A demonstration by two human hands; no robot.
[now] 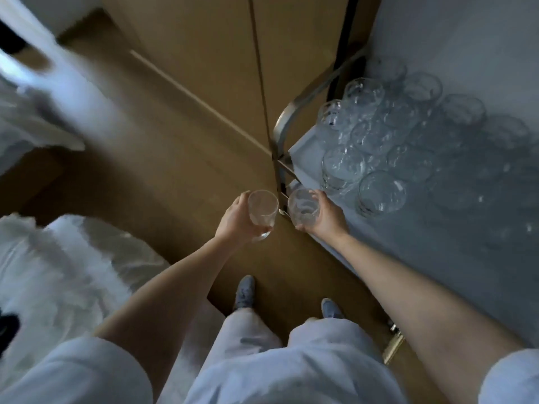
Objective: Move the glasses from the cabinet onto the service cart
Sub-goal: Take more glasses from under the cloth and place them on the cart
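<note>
Glass, clear and thin, fills both my hands. My left hand (233, 217) curls round one tumbler (262, 209), fingers and thumb wrapped about its wall. It hangs over the brown floor (163, 158), just left of the service cart (437, 272). My right hand (328, 218) grips a second tumbler (303, 207) the same way, right at the cart's left corner, close by the metal rail (287, 118) and barely over the grey top. The two tumblers are near each other but apart.

Farther right, on the cart's grey top, a crowd of glasses (379, 147) stands packed together, some seeming to touch at the rims. Blur and shadow keep me from counting them. From that crowd I judge that a good share of the job is done. These two in my grip are not yet set down, and the bare grey stretch on the near right of the cluster looks to have room for them.

What is left I cannot say. Only the brown wooden doors of the cabinet (204, 53) show at the far middle, and none of its shelves are in sight. White cloth (58, 272) lies heaped at the near left, and my shoes (243, 291) point toward the cart's corner.
</note>
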